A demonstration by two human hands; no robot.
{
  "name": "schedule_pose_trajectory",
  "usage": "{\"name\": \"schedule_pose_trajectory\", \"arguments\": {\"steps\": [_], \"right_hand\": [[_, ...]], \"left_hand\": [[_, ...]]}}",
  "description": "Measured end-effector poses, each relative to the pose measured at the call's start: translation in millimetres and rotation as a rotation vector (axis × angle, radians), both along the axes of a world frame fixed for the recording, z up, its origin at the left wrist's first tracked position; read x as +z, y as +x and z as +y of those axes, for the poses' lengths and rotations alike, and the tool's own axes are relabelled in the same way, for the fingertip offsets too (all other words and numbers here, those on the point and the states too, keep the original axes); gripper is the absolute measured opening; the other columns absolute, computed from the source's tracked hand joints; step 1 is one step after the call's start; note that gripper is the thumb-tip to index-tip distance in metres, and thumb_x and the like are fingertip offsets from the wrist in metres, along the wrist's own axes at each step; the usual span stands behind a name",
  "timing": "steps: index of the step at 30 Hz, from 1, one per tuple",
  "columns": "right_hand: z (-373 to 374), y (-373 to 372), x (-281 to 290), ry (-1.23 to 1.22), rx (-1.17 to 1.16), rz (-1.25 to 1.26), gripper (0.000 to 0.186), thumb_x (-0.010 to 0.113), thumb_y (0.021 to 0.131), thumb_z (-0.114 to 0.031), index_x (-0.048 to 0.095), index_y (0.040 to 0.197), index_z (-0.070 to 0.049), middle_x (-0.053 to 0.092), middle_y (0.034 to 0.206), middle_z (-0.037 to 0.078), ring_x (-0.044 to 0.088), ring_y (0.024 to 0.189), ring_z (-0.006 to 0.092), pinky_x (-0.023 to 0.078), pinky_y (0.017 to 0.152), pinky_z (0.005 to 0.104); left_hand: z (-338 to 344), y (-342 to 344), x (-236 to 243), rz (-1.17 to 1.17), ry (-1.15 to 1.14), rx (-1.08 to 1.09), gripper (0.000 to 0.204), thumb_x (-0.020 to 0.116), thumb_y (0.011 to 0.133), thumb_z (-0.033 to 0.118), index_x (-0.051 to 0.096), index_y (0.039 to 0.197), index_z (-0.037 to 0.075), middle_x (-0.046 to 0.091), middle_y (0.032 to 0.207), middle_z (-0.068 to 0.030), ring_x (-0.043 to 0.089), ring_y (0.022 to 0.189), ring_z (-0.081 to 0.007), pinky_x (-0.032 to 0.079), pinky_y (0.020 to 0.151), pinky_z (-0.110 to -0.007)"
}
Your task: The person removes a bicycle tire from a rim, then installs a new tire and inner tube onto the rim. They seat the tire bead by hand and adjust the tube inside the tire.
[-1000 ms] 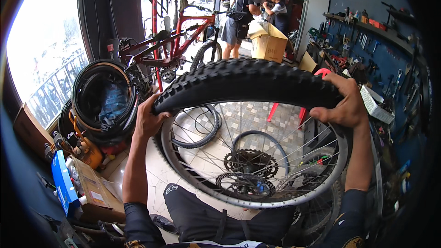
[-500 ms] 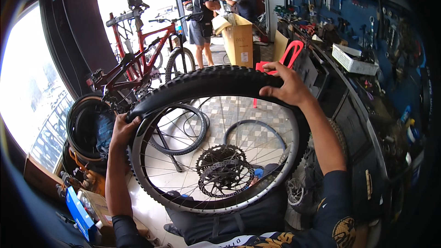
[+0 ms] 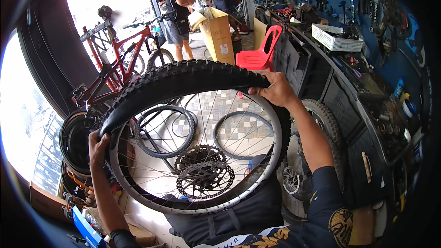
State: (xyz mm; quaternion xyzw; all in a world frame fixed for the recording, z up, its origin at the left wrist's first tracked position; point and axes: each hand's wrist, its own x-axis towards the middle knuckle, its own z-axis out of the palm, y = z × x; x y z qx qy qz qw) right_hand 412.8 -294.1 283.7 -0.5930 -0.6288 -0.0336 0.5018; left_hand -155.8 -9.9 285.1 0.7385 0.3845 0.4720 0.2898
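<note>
Black knobbly rubber tyre point(image 3: 188, 76), both hands on it: L hand point(image 3: 98, 149) clamped round its lower L end, thumb on the near sidewall, R hand point(image 3: 277, 89) clamped upper R, thumb likewise; the two are well apart w/ the tyre's arch btwn them. It's round a silver-rimmed spoked bike wheel point(image 3: 209, 209), smooth sidewall hiding the upper rim, the lot tilted above the wearer's black-clad lap point(image 3: 220, 224); can't tell if it touches. Mid-wheel, a black toothed cassette point(image 3: 193, 152) shows behind a black perforated brake disc point(image 3: 205, 181). Thru the spokes: a thinner black treaded tyre point(image 3: 161, 153) and a smooth grey ring point(image 3: 218, 131) on the tiled floor point(image 3: 202, 126). Past the tyre's top, a red plastic chair point(image 3: 255, 59), tall brown cardboard box point(image 3: 218, 39) nearby, person in grey shorts point(image 3: 179, 14) next to it. Far L, red-framed mountain bike point(image 3: 124, 57). Over R, long dark workbench point(image 3: 342, 78): white plastic basket point(image 3: 336, 39) just in from its front edge, dark shallow tray point(image 3: 367, 103) twd its near end.
</note>
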Motion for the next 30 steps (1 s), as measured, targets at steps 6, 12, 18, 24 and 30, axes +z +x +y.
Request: {"name": "schedule_pose_trajectory", "arguments": {"steps": [6,12,18,24,30], "right_hand": [[18,10,5,-0.036,0.364,0.323,0.041,0.088,0.089,-0.027,0.075,0.118,0.0,0.079,0.104,0.004,0.069,0.095,0.008,0.054,0.087,0.0273],[35,13,0,-0.095,0.498,0.481,0.037,0.086,0.09,-0.02,0.077,0.121,0.0,0.078,0.105,0.0,0.067,0.096,0.0069,0.054,0.089,0.0262],[24,10,4,-0.136,0.313,0.328,0.038,0.084,0.092,-0.03,0.074,0.113,0.001,0.078,0.106,0.004,0.067,0.103,0.01,0.052,0.094,0.0304],[18,1,5,-0.02,0.079,0.071,0.055,0.081,0.092,-0.042,0.067,0.13,-0.004,0.075,0.111,0.014,0.071,0.11,0.0227,0.053,0.097,0.0345],[14,-21,18,0.109,-0.143,-0.381,0.069,0.073,0.093,-0.056,0.059,0.14,-0.008,0.072,0.12,0.019,0.07,0.114,0.0374,0.057,0.095,0.0454]], "left_hand": [[-10,4,12,0.247,0.353,-0.017,0.083,0.088,0.081,0.05,0.06,0.135,-0.007,0.071,0.121,-0.0176,0.067,0.112,-0.0278,0.049,0.104,-0.041],[-43,31,39,0.377,0.328,0.088,0.046,0.087,0.078,0.027,0.072,0.108,-0.004,0.069,0.083,-0.0059,0.06,0.08,-0.0113,0.051,0.078,-0.033],[-34,40,47,0.311,0.25,-0.036,0.039,0.087,0.081,0.033,0.07,0.084,-0.002,0.055,0.066,0.0047,0.048,0.065,-0.0058,0.042,0.061,-0.03],[5,44,31,0.06,0.063,-0.331,0.048,0.085,0.088,0.051,0.063,0.071,0.011,0.052,0.069,0.0122,0.042,0.065,-0.0009,0.036,0.059,-0.026],[38,50,10,0.013,-0.139,-0.252,0.038,0.078,0.097,0.042,0.058,0.101,0.011,0.057,0.087,0.0067,0.049,0.079,-0.0031,0.043,0.067,-0.026]]}}
